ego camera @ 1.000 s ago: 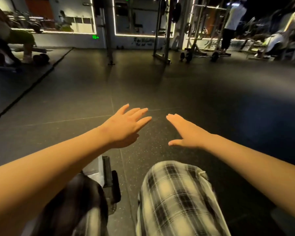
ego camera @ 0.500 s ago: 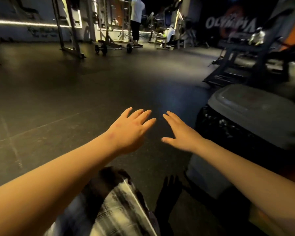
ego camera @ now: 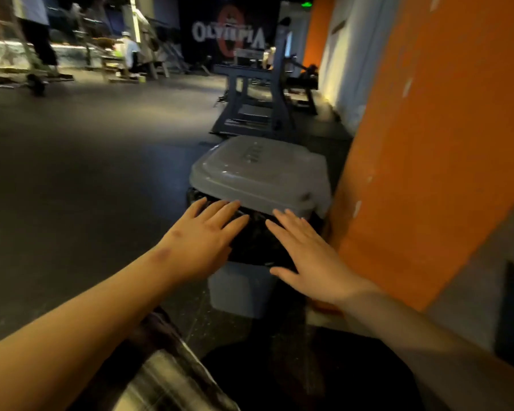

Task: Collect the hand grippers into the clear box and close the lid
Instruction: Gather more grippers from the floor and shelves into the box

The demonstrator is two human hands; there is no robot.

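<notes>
Above grey lidded plastic bin (ego camera: 258,173): left hand (ego camera: 204,241), right hand (ego camera: 306,256) flat, fingers loosely spread, empty. Likely wrong container; person should search elsewhere.

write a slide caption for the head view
Left hand and right hand, both open, held out toward a lidded grey bin beside an orange wall in a gym.

The left hand (ego camera: 204,238) and right hand (ego camera: 306,253) are bare, as are both forearms (ego camera: 86,315). Two small round marks (ego camera: 163,253) show near the left wrist. Black-and-white checked fabric (ego camera: 172,384) covers the person's leg.
</notes>
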